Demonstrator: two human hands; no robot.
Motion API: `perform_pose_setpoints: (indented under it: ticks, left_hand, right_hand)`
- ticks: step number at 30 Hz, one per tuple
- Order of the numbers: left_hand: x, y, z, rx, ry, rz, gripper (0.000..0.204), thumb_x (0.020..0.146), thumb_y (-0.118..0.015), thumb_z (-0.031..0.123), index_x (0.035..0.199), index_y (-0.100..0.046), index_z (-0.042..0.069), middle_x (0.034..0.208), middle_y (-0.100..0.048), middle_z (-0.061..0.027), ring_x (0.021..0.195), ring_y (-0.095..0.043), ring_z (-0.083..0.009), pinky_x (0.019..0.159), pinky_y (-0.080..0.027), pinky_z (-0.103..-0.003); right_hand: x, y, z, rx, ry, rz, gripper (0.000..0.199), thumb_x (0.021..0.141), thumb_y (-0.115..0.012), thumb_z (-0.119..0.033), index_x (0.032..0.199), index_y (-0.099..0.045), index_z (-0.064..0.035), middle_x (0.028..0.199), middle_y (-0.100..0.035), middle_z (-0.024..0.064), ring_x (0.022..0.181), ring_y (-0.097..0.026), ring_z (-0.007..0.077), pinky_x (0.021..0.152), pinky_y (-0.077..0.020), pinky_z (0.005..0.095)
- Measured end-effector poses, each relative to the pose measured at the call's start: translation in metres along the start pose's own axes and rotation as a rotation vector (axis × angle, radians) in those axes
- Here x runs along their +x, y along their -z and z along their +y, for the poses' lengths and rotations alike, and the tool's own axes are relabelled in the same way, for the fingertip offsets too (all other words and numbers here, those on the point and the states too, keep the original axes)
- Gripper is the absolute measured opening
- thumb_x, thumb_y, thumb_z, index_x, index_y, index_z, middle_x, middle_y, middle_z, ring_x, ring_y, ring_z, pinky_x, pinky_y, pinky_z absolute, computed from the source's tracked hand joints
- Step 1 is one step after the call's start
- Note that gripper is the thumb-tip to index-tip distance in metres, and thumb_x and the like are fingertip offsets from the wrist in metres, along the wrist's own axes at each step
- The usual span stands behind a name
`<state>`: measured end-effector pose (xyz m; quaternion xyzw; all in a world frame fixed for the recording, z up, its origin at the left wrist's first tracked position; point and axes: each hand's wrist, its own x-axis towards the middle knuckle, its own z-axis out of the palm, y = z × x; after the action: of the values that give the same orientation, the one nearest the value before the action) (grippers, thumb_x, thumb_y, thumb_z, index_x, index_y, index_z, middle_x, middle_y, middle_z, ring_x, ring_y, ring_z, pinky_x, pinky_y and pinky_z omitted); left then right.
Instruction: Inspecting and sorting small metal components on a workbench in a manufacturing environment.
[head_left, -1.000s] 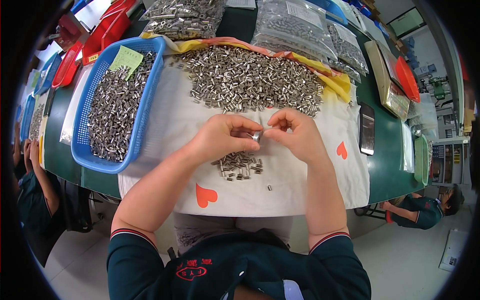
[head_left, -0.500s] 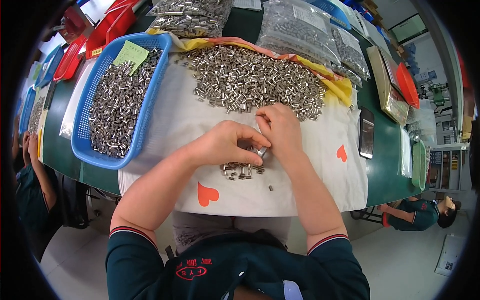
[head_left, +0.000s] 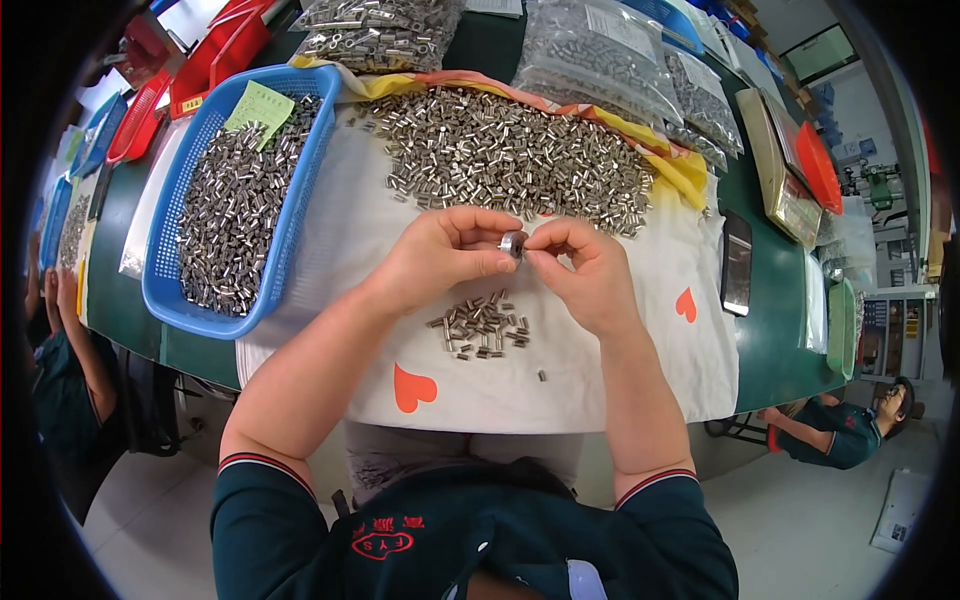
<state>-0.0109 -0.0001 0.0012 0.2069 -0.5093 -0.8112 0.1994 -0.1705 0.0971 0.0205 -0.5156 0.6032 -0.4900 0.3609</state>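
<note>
My left hand (head_left: pixel 435 258) pinches a short, thick metal ring (head_left: pixel 512 244) between thumb and fingers. Thumb and forefinger of my right hand (head_left: pixel 592 272) are pressed together at the ring's right side; whatever they hold is too small to make out. Below both hands lies a small heap of short metal cylinders (head_left: pixel 482 325), and one stray cylinder (head_left: pixel 542 376) rests nearer me. Just beyond my fingers spreads a large pile of similar cylinders (head_left: pixel 500 155) on a white cloth (head_left: pixel 640 370) with red hearts.
A blue plastic basket (head_left: pixel 312 190) full of cylinders, with a yellow-green note (head_left: pixel 260 112), stands at left. Clear bags of metal parts (head_left: pixel 600 60) line the back. On the right lie a phone (head_left: pixel 736 262) and a red tray (head_left: pixel 818 168). Other people sit at both sides.
Both hands have moved up and away from me with the metal ring, uncovering the small heap of cylinders. The ring has turned, and my right fingertips now meet at its right side.
</note>
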Motion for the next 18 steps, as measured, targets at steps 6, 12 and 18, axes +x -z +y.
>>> perform_pose_setpoints:
  ticks: [6,12,18]
  left_hand:
    - [0.001,0.000,-0.001,0.032,0.022,-0.006,0.035,0.074,-0.064,0.001,0.107,-0.053,-0.002,0.092,-0.061,-0.0063,0.083,-0.057,-0.0095,0.075,-0.047,-0.021]
    - [0.000,-0.002,-0.002,0.220,0.005,0.082,0.033,0.074,-0.065,0.001,0.106,-0.055,-0.003,0.091,-0.061,-0.0064,0.081,-0.057,-0.0078,0.072,-0.047,-0.020]
    - [-0.002,-0.004,-0.002,0.208,0.071,-0.002,0.032,0.074,-0.065,0.002,0.104,-0.056,-0.004,0.089,-0.061,-0.0051,0.079,-0.057,-0.0079,0.071,-0.047,-0.020]
  right_hand:
    - [-0.001,-0.008,-0.009,-0.142,0.044,0.049,0.009,0.070,-0.060,0.003,0.078,-0.059,-0.0020,0.076,-0.059,0.0021,0.070,-0.054,0.0099,0.065,-0.0427,0.0224]
    - [0.000,-0.012,-0.006,-0.538,0.417,0.159,0.010,0.067,-0.063,-0.002,0.076,-0.058,-0.0017,0.073,-0.058,0.0068,0.065,-0.057,0.0180,0.059,-0.0452,0.0280]
    - [0.001,0.005,-0.009,-0.214,-0.055,-0.042,0.012,0.069,-0.063,-0.002,0.080,-0.060,-0.0013,0.069,-0.058,0.0008,0.064,-0.051,0.0089,0.059,-0.0414,0.0211]
